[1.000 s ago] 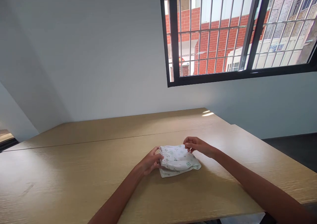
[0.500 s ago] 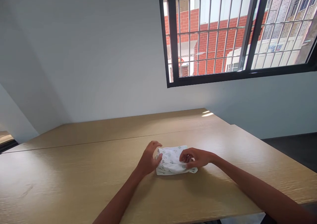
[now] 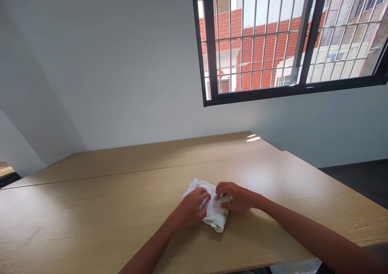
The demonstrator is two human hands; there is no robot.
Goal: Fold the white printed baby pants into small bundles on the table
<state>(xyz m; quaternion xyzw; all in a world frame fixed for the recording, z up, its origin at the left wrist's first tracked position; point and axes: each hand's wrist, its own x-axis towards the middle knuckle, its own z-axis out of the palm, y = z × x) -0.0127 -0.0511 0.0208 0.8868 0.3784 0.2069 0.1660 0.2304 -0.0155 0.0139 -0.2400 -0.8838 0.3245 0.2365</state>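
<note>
A folded white cloth (image 3: 216,215) with small printed figures lies on the wooden table (image 3: 121,209), turned at a slant, one corner pointing toward me. My left hand (image 3: 194,205) is over its left side, fingers bent, with a bit of the fabric between thumb and fingers. On the right side of the cloth, my right hand (image 3: 236,197) rests with curved fingers, the thumb apart from them and bare fabric showing in the gap. The left hand hides part of the cloth's left edge.
A seam runs across the table toward the back. Behind it stands a grey-white wall (image 3: 121,64) with a black-framed, barred window (image 3: 257,94) at upper right. The table's front edge lies close to me, and dark floor (image 3: 357,177) shows at the right.
The cloth has turned from lying straight across to a slant, its near corner now closer to me. My left hand has moved right and down onto it; my right hand has shifted slightly left.
</note>
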